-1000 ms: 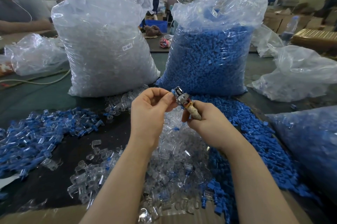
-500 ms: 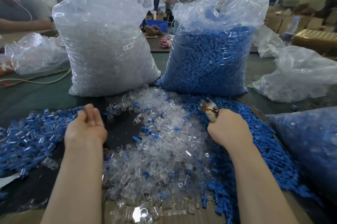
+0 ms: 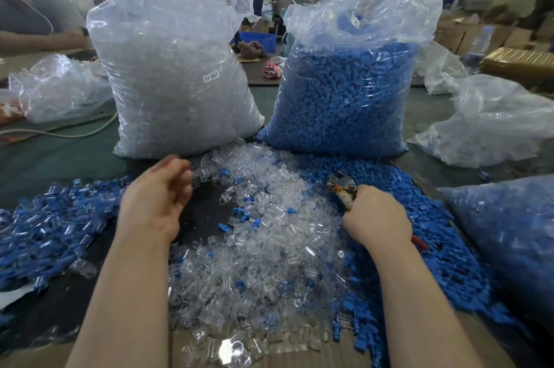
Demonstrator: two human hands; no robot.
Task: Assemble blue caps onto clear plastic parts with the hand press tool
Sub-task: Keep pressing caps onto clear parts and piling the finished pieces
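Observation:
My right hand (image 3: 374, 217) grips the hand press tool (image 3: 341, 187) by its taped handle, and the metal jaws point up and left over the edge of the loose blue caps (image 3: 419, 247). A red handle tip (image 3: 419, 243) shows behind my wrist. My left hand (image 3: 156, 196) hovers with loosely curled, blurred fingers at the left edge of the clear plastic parts (image 3: 269, 247), and I see nothing in it. Assembled clear parts with blue caps (image 3: 51, 226) lie heaped at the left.
A tall bag of clear parts (image 3: 174, 73) and a tall bag of blue caps (image 3: 347, 88) stand behind the piles. Another blue-filled bag (image 3: 509, 232) lies at the right. Cardboard (image 3: 269, 355) lies at the near edge. A person's arm (image 3: 36, 40) rests at the far left.
My hands were together at the tool, then parted. The left hand swung out over the assembled pile and has come back right toward the clear parts. The right hand lowered the tool to the blue caps.

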